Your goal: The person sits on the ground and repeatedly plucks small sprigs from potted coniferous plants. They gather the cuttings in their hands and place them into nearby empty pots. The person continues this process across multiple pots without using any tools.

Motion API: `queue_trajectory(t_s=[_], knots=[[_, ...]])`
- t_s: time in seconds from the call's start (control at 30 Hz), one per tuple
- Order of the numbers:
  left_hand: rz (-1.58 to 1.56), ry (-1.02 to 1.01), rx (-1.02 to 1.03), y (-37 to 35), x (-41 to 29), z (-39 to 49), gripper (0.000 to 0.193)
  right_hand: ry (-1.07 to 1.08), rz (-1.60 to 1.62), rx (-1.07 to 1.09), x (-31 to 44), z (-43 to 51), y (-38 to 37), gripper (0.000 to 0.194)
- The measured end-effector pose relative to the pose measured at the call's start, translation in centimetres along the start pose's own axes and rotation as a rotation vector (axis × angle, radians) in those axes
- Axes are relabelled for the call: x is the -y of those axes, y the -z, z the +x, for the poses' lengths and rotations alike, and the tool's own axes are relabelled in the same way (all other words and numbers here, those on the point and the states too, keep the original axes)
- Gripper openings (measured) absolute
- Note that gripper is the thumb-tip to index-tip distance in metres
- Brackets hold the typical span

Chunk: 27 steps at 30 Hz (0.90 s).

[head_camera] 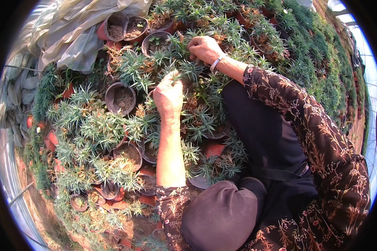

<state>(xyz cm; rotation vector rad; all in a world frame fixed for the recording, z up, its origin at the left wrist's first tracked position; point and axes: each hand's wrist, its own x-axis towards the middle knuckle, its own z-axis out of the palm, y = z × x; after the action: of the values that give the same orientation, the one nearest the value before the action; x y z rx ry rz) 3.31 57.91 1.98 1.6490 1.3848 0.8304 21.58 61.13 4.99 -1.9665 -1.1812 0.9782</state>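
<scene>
My left hand (168, 94) is closed around a narrow-leaved grey-green shoot (176, 77), whose leaf tips poke out by the thumb and forefinger. Just beyond and to the right, my right hand (204, 50) is bent down into the foliage with its fingers curled. Its fingertips are partly hidden, so whether they pinch anything does not show. A pale bracelet (218, 62) circles that wrist. Between and below the two hands spread the leaves of a potted plant (191, 69). Dry brown leaves (193, 102) show lower down, beside my left wrist.
Plastic pots holding soil stand close by, including one left of my hand (120, 98) and one beyond it (156, 43). Crumpled plastic sheeting (72, 34) lies at upper left. Dense potted plants (314, 59) continue to the right. My dark-clothed knee (254, 119) borders the plants.
</scene>
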Motion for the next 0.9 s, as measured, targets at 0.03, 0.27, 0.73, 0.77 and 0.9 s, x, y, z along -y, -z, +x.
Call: queue_trajectory(t_s=[0.03, 0.27, 0.73, 0.77, 0.9], knots=[[-0.011, 0.005, -0.015, 0.1, 0.3, -0.1, 0.027, -0.006, -0.025, 0.006, 0.1, 0.3, -0.4, 0.019], [-0.060, 0.047, -0.014, -0.1, 0.5, -0.5, 0.028, 0.331, -0.431, -0.157, -2.0, 3.6, -1.8, 0.024], [-0.280, 0.112, 0.010, 0.0, 1.2, -0.8, 0.028, 0.117, -0.174, -0.057, -1.8, 4.3, -2.5, 0.017], [-0.284, 0.114, 0.012, 0.1, 1.2, -0.8, 0.028, 0.106, -0.182, -0.072, -1.8, 4.2, -2.7, 0.016], [-0.314, 0.139, 0.021, -0.1, 1.1, -0.8, 0.028, 0.024, -0.169, -0.069, -1.8, 4.0, -2.5, 0.015]])
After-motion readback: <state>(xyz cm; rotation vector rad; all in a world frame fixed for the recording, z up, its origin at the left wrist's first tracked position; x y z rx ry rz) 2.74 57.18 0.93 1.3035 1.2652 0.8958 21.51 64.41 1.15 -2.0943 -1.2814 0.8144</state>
